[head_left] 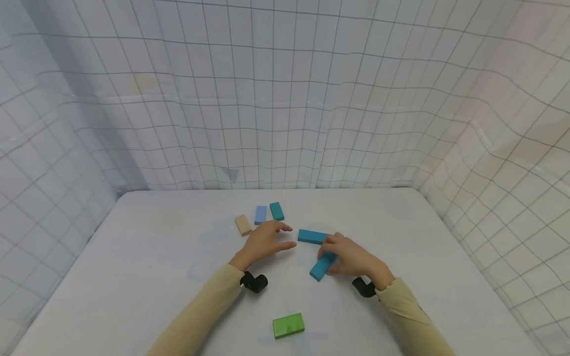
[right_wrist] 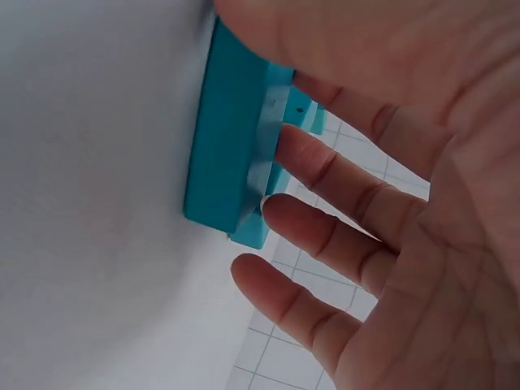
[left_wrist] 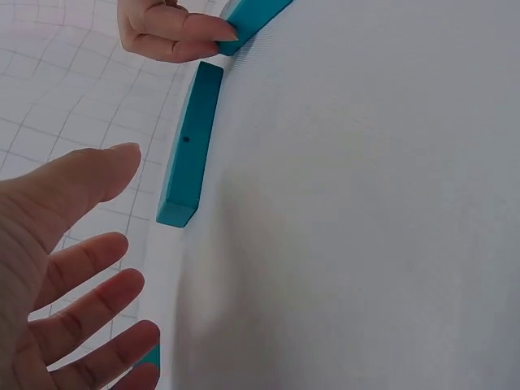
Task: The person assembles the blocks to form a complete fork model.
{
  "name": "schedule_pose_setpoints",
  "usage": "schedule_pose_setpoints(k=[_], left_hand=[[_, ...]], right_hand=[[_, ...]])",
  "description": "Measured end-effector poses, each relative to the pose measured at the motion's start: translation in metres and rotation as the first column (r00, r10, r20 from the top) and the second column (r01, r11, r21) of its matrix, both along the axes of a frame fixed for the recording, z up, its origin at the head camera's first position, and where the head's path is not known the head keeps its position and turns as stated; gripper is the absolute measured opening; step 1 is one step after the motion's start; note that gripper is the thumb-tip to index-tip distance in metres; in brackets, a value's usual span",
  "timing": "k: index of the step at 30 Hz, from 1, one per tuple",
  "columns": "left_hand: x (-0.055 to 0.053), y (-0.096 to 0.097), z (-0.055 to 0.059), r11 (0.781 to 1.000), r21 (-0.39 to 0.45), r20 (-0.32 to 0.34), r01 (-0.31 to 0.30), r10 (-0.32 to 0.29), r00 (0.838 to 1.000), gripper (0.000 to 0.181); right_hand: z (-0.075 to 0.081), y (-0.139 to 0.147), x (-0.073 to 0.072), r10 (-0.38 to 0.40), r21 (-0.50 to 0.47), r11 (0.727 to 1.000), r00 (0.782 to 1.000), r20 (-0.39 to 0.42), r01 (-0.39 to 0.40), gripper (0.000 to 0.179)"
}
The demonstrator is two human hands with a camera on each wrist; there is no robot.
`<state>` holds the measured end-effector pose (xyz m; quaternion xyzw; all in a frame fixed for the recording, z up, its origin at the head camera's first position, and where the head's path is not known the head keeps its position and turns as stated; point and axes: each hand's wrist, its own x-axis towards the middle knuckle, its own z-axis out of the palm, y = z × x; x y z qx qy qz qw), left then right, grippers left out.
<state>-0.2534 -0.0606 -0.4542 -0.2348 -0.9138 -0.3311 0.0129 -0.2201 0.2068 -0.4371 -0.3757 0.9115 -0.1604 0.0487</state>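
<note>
In the head view, my right hand [head_left: 353, 256] pinches a long blue block [head_left: 320, 269] between thumb and fingers, low over the white table. The right wrist view shows that block [right_wrist: 226, 138] with the thumb on one side and fingertips along the other. A second long blue block [head_left: 311, 236] lies just behind it, close to the right hand's fingers. My left hand [head_left: 262, 242] hovers to the left of the second block, thumb and fingers spread, holding nothing. From the left wrist, this second block [left_wrist: 192, 146] appears apart from the left fingers.
Beyond the left hand lie a beige block [head_left: 243, 225], a light blue block [head_left: 260, 215] and a teal block [head_left: 277, 211]. A green block [head_left: 288, 326] is near the front of the table [head_left: 111, 277]. Grid-patterned white curtains [head_left: 276, 109] surround the back and sides.
</note>
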Motion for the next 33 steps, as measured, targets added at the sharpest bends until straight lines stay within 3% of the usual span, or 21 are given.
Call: schedule_pose_setpoints(k=[5,10,15,20,26,33], left_hand=[[-0.015,0.018,-0.006,1.000,-0.020,0.033,0.024,-0.024,0.999,0.043],[-0.020,0.030,-0.008,0.999,-0.017,0.046,0.037,-0.036,0.998,0.045],[-0.023,0.040,-0.007,0.997,-0.028,0.040,0.074,-0.073,0.997,0.046],[-0.028,0.049,-0.010,0.990,-0.105,0.007,0.093,-0.093,0.996,0.048],[-0.026,0.053,-0.011,0.979,-0.186,-0.040,0.080,-0.089,0.995,0.043],[-0.018,0.044,-0.013,0.988,-0.144,-0.029,0.056,-0.060,0.998,0.038]], right_hand=[[0.000,0.004,0.003,0.012,0.011,1.000,1.000,-0.012,-0.012,0.029],[-0.002,0.008,0.005,0.033,0.017,0.999,0.999,-0.025,-0.033,0.030],[-0.004,0.010,0.008,0.003,0.003,1.000,0.999,0.042,-0.003,0.030],[-0.004,0.013,0.011,-0.023,-0.018,1.000,0.996,0.084,0.024,0.028],[-0.004,0.018,0.014,-0.047,-0.048,0.997,0.994,0.098,0.052,0.028],[-0.005,0.017,0.015,-0.083,-0.063,0.994,0.993,0.090,0.089,0.029]])
